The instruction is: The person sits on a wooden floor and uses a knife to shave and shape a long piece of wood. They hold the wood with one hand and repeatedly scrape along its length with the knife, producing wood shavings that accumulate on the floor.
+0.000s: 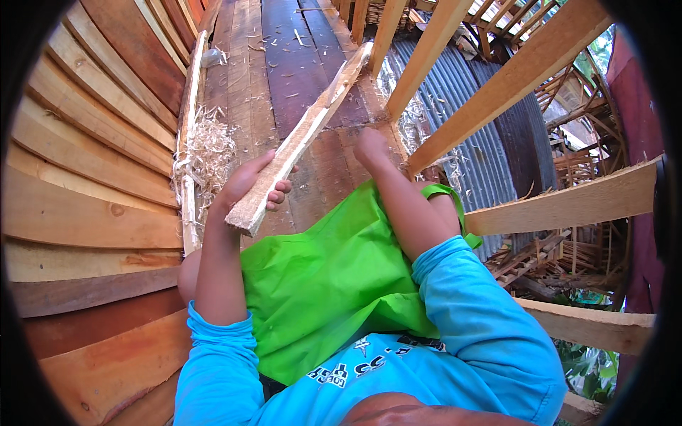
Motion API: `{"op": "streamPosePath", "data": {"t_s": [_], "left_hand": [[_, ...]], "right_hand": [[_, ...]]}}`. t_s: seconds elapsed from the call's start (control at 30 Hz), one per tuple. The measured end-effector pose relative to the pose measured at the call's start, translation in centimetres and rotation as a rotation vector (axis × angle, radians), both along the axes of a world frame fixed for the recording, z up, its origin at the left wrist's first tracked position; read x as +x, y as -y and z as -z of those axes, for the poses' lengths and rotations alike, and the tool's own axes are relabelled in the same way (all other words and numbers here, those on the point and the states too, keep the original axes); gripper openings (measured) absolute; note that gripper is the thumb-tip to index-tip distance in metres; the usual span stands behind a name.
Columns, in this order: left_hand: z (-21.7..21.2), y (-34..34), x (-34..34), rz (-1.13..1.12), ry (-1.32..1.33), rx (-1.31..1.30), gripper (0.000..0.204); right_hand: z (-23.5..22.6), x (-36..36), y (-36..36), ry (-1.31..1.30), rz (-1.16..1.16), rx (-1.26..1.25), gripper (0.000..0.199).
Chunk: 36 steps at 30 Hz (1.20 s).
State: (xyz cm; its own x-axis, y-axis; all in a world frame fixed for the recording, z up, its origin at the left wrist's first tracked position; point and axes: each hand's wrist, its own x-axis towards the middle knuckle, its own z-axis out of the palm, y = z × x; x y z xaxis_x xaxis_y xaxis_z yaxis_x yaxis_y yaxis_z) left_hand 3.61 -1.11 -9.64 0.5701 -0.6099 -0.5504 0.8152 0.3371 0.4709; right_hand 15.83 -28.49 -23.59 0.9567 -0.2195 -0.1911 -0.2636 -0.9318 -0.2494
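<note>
My left hand (247,183) is closed around a long, rough wooden batten (307,128) near its lower end. The batten slants away to the upper right, with pale, bark-edged sides. Its far end comes up close to the upright slats. My right hand (371,150) is curled into a fist low over the floorboards, to the right of the batten and apart from it. Its back faces up, so whatever the fingers may hold is hidden. Bright green shorts (320,263) cover my lap between the two forearms.
Curly wood shavings (213,145) are heaped at the left, beside a long pale strip (187,163) along the plank wall (99,170). Dark floorboards (302,64) stretch ahead with scattered shavings. Wooden slats (508,85) form a railing at right, with corrugated metal sheets (458,106) beyond.
</note>
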Motion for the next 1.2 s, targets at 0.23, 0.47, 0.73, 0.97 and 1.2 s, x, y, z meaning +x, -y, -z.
{"op": "streamPosePath", "data": {"t_s": [0.23,0.47,0.73,0.97,1.2], "left_hand": [[-0.2,0.4,0.1,0.015,0.025,0.022,0.047],[0.0,0.2,0.0,0.014,0.031,0.019,0.049],[0.5,-0.4,0.2,0.044,0.038,-0.028,0.052],[0.7,-0.5,0.5,0.068,0.037,-0.052,0.05],[-0.3,0.0,0.0,0.027,0.019,-0.002,0.05]], "right_hand": [[2.6,0.5,0.2,-0.1,-0.323,0.09,0.024],[-1.6,0.6,0.7,-0.042,0.09,-0.041,0.024],[-0.6,1.3,1.4,0.01,0.227,0.04,0.025],[-0.1,3.2,1.6,0.046,0.163,-0.04,0.031],[2.2,4.0,0.6,0.161,0.008,-0.062,0.033]]}}
